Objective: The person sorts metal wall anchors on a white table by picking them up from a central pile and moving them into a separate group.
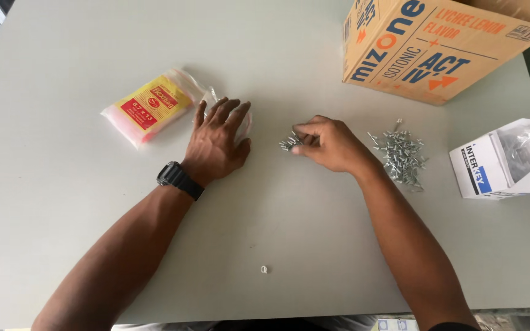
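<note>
Landmark: the loose pile of small silver rivets [402,154] lying on the grey table [62,233].

Right hand [328,144] is seen just beside the pile, on the side toward the table's middle, knuckles up, fingers curled in and pinched together on a small bunch of rivets [289,143]. The bunch is held at the fingertips, low over the table or touching it; which one cannot be told.

Left hand [218,144] is found farther from the pile, beyond the right hand. It is laid flat, palm down, fingers slightly spread, pressed onto a small clear plastic bag [245,120]. Only the bag's edges are visible around the fingers; its contents cannot be told. A black wristwatch [179,179] is worn on that wrist.

A pack of bags with a yellow and red label [146,105] is placed past the left hand, well apart from the pile, its end near the clear bag.

An orange cardboard box [432,43] is set behind the pile, at the table's far edge. A white carton [505,160], open, with clear plastic inside, is set on the pile's other side, near it but apart.

A tiny white bit [264,269] is seen alone, well apart from the pile, toward the near edge.
</note>
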